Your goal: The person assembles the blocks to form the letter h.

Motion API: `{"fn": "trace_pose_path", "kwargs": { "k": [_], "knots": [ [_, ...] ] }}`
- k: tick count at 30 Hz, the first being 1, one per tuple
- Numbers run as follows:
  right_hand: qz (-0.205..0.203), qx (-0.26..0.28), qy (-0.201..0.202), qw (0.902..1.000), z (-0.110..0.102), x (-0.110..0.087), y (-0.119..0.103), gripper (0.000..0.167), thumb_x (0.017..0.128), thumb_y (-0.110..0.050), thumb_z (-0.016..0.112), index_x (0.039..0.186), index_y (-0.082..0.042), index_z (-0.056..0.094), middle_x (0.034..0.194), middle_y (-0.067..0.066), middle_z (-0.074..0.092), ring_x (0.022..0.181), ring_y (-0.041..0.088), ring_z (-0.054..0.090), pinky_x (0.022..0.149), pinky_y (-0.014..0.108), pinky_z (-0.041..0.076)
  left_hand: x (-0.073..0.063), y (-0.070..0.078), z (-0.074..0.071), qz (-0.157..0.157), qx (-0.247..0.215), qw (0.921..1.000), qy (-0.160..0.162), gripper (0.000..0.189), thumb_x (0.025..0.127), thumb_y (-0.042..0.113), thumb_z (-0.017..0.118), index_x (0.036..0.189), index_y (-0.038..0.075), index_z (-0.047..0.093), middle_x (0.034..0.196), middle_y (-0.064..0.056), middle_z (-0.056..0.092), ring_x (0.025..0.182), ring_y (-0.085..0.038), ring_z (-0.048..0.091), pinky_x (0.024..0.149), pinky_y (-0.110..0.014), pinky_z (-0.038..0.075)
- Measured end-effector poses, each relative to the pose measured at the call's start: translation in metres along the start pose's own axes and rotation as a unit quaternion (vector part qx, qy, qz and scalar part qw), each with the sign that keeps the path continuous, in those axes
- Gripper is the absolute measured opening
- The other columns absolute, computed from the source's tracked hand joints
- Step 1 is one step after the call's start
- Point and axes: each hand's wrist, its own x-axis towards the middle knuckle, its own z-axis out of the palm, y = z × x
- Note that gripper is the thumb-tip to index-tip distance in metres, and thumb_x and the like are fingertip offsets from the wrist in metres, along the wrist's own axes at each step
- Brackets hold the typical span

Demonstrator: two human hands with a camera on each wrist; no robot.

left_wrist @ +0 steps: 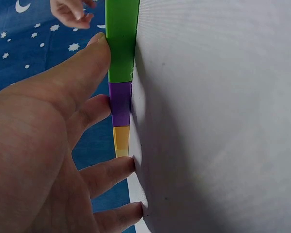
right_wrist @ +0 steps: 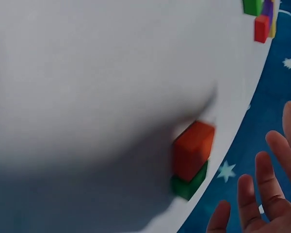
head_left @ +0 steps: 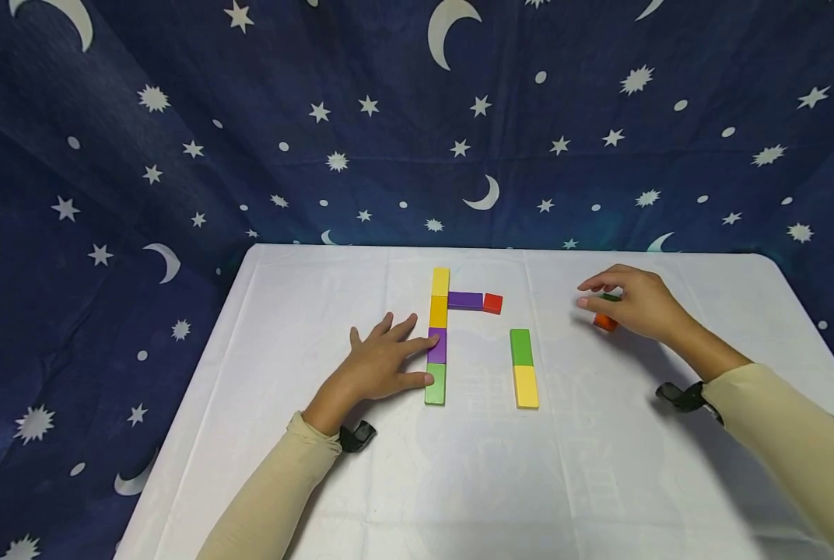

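Resting at the left side of the column of four blocks (head_left: 439, 313), the left hand (head_left: 378, 367) has its fingers straight and fanned apart. Its thumb touches the column's nearest block, the light green block (head_left: 435, 389), and its index finger touches the purple block (head_left: 438, 355) just beyond; in the left wrist view, two other fingertips meet the white cloth alongside. The forearm slants in from the near left of the column.

Well to the right of the column, about level with its far half, the right hand (head_left: 634, 302) hovers with thumb and fingers parted and loosely bent, gripping nothing. Beneath it on the counter (head_left: 424, 490) sit an orange block (head_left: 604, 323) and a dark green block (head_left: 611, 296) close together; the right wrist view shows them apart from the fingers.

Against the column's right side, near its far end, a purple bar (head_left: 465, 301) juts out, tipped by a red block (head_left: 492, 303). Right of the column's near half, a green block (head_left: 521, 348) and a yellow block (head_left: 526, 387) lie end to end.

The counter's far edge runs just past the column's far end. White cloth stretches out left of the column, on its near side, and between the green-and-yellow pair and the right hand.
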Motion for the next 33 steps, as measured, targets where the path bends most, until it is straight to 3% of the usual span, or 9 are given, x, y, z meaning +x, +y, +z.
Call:
{"fn": "trace_pose_path", "kwargs": {
  "k": [5,10,15,21,29,33],
  "knots": [
    [-0.030,-0.029,0.003,0.9991,-0.001,-0.007,0.017,0.036,0.088,-0.034,0.082,0.115,-0.011,0.078,0.110,0.013,0.070,0.105,0.033,0.061,0.087,0.056,0.049,-0.001,0.000,-0.001,0.001,-0.002,1.0000,-0.001,0.069,0.089,0.067,0.065,0.151,0.045,0.046,0.170,-0.004,0.026,0.157,-0.046,0.016,0.106,-0.088,0.010],
    [-0.068,-0.058,0.019,0.9958,0.001,-0.011,0.031,0.029,0.083,-0.027,0.086,0.108,-0.013,0.081,0.098,0.008,0.069,0.091,0.027,0.062,0.073,0.042,0.047,-0.001,0.000,-0.002,0.000,-0.002,1.0000,-0.001,0.069,0.089,0.067,0.065,0.151,0.045,0.046,0.170,-0.004,0.027,0.157,-0.046,0.016,0.106,-0.088,0.010],
    [-0.086,-0.076,0.017,0.9933,0.000,-0.014,0.040,0.024,0.081,-0.019,0.087,0.104,-0.014,0.082,0.097,0.007,0.070,0.089,0.027,0.062,0.072,0.039,0.045,-0.001,0.000,-0.001,0.001,0.001,1.0000,-0.002,0.069,0.089,0.068,0.064,0.151,0.046,0.046,0.170,-0.003,0.026,0.157,-0.045,0.017,0.106,-0.088,0.010],
    [-0.081,-0.073,0.015,0.9939,0.001,-0.015,0.046,0.025,0.078,-0.017,0.088,0.102,-0.014,0.082,0.097,0.008,0.071,0.090,0.028,0.064,0.073,0.041,0.047,0.000,-0.001,0.000,0.002,0.000,1.0000,0.000,0.068,0.089,0.067,0.064,0.151,0.045,0.047,0.170,-0.003,0.027,0.157,-0.045,0.017,0.106,-0.088,0.010],
    [-0.051,-0.071,-0.015,0.9961,0.008,-0.016,0.039,0.037,0.083,-0.023,0.086,0.117,-0.010,0.078,0.111,0.015,0.072,0.097,0.031,0.063,0.082,0.050,0.049,0.000,0.000,-0.001,0.003,-0.004,1.0000,-0.002,0.069,0.089,0.067,0.065,0.152,0.045,0.046,0.170,-0.003,0.025,0.157,-0.045,0.016,0.106,-0.088,0.009],
    [-0.043,-0.072,-0.013,0.9964,0.011,-0.017,0.035,0.037,0.084,-0.023,0.085,0.117,-0.008,0.077,0.112,0.019,0.074,0.098,0.033,0.064,0.082,0.053,0.050,0.000,-0.001,0.000,0.003,-0.004,1.0000,-0.001,0.069,0.089,0.067,0.065,0.152,0.045,0.045,0.170,-0.003,0.025,0.157,-0.045,0.016,0.106,-0.088,0.009]
  ]
}}
